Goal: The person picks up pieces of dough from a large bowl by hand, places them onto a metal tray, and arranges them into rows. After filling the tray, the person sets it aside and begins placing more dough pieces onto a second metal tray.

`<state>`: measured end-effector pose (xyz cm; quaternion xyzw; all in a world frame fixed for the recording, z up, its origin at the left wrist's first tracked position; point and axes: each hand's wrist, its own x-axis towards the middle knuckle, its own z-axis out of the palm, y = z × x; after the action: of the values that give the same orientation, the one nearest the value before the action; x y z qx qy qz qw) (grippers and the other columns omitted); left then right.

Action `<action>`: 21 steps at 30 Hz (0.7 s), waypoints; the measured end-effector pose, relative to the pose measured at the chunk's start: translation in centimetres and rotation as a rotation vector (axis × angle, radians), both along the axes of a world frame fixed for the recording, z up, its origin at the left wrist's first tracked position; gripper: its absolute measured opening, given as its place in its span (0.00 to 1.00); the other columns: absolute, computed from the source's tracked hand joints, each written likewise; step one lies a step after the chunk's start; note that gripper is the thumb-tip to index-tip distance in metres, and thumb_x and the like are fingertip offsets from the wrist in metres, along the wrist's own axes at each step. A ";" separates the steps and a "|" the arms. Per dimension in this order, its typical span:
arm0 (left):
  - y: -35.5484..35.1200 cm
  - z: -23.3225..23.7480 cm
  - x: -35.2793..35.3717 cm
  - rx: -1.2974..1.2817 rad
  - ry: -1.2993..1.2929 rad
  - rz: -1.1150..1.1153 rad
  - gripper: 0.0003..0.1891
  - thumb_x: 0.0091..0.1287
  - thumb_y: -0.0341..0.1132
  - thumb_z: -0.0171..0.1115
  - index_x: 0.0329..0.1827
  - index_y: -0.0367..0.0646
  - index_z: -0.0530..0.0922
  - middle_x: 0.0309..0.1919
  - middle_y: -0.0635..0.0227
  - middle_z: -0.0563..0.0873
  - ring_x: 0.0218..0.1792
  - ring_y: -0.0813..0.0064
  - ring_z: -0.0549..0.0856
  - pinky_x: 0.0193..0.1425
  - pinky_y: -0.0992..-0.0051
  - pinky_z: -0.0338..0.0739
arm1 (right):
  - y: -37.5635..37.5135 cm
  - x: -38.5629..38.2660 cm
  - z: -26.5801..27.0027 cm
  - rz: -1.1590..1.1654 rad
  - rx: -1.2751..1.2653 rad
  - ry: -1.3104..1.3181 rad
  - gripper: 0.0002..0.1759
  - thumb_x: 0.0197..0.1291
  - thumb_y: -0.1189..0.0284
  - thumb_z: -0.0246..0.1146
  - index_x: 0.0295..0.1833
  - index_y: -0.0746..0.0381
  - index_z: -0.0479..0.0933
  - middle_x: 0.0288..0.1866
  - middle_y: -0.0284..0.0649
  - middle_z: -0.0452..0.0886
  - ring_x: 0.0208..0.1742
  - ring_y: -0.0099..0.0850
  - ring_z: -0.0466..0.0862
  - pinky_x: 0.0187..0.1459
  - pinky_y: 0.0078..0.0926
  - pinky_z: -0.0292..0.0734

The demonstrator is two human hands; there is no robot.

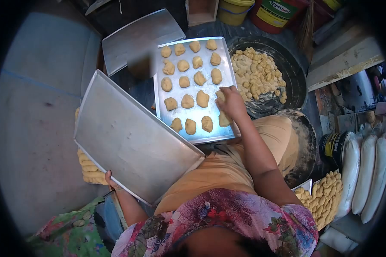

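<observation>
In the head view, my left hand (111, 180) grips the lower left edge of a bare metal baking tray (133, 132), which is tilted beside my lap. A second metal baking tray (185, 112) lies in front of me with rows of pale yellow dough pieces (202, 99) spaced over it. Over its right side, my right hand (231, 103) has its fingers closed around a dough piece (219, 94), partly hidden by the fingers. Below that hand sits another dough piece (224, 120), partly covered by my wrist.
To the right stands a wide dark round pan (294, 64) holding a heap of small dough lumps (257, 70). Another metal tray (146, 36) lies behind. Shaped dough (326, 199) fills a tray at lower right, near long white bags (366, 171). Buckets (272, 17) line the back.
</observation>
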<state>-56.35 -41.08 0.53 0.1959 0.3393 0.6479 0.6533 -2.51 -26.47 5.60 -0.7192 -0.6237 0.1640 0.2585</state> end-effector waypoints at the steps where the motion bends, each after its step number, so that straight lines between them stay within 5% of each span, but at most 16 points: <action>1: 0.1 0.1 0.2 -0.016 -0.003 0.034 0.37 0.59 0.50 0.57 0.70 0.36 0.68 0.60 0.52 0.79 0.60 0.55 0.80 0.65 0.59 0.75 | 0.0 -0.3 0.5 0.002 0.044 -0.045 0.27 0.52 0.63 0.72 0.59 0.58 0.79 0.52 0.45 0.79 0.57 0.45 0.78 0.56 0.42 0.75; 8: 0.3 1.4 1.5 -0.051 -0.020 0.045 0.37 0.59 0.49 0.57 0.70 0.36 0.68 0.59 0.52 0.80 0.58 0.54 0.81 0.65 0.59 0.76 | 1.0 -4.5 1.2 0.361 0.131 -0.204 0.31 0.50 0.61 0.73 0.62 0.51 0.77 0.56 0.36 0.77 0.63 0.36 0.72 0.65 0.46 0.58; 14: 0.1 0.2 0.3 -0.062 -0.031 0.062 0.38 0.58 0.50 0.57 0.70 0.36 0.68 0.59 0.52 0.80 0.58 0.54 0.81 0.64 0.59 0.76 | 2.0 -4.6 1.1 0.337 -0.099 -0.315 0.32 0.49 0.61 0.73 0.63 0.51 0.77 0.55 0.37 0.77 0.62 0.37 0.73 0.65 0.47 0.58; 21: 0.4 1.8 1.9 -0.048 -0.026 0.024 0.38 0.58 0.49 0.57 0.70 0.37 0.68 0.60 0.53 0.80 0.59 0.55 0.81 0.65 0.59 0.75 | 2.3 -6.6 0.8 0.454 0.118 -0.222 0.33 0.49 0.58 0.74 0.63 0.51 0.77 0.56 0.36 0.77 0.64 0.37 0.71 0.65 0.49 0.57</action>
<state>-54.49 -40.67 2.30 0.1676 0.3485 0.6497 0.6544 -9.11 -24.20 6.36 -0.5581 -0.8022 0.1011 0.1865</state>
